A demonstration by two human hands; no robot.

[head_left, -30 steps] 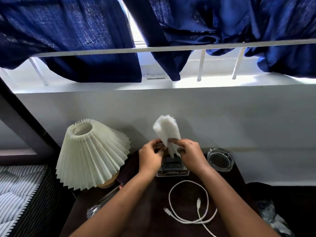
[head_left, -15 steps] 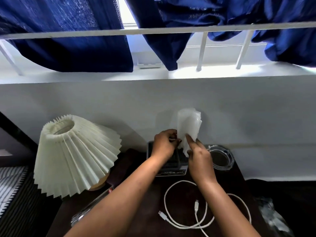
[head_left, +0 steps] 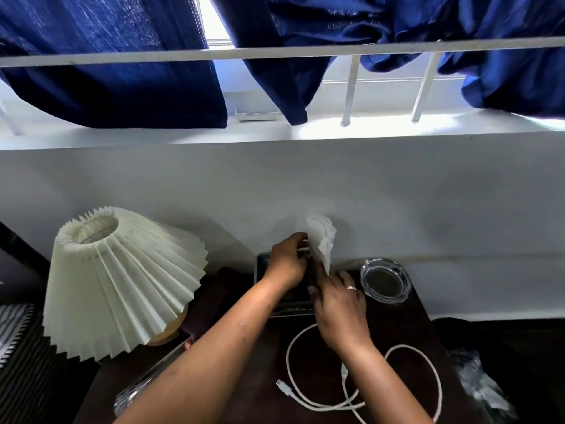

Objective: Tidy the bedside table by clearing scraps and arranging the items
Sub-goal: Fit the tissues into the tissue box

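Observation:
A white tissue (head_left: 322,240) stands upright over a dark tissue box (head_left: 262,267) at the back of the dark bedside table (head_left: 409,328). My left hand (head_left: 287,264) pinches the tissue's left edge. My right hand (head_left: 339,304), wearing a ring, has its fingers on the tissue's lower end, just above the box. Both hands hide most of the box. In front of the hands, a white charging cable (head_left: 367,393) lies in loose loops on the table.
A pleated cream lamp (head_left: 122,280) fills the table's left side. A glass ashtray (head_left: 385,280) sits at the back right. A clear plastic item (head_left: 143,384) lies by my left forearm. Crumpled plastic (head_left: 483,393) lies off the table's right edge, and the white wall stands close behind.
The tissue has been folded narrower and sits lower over the box. My right hand slid down to its lower end while my left hand stays on its edge.

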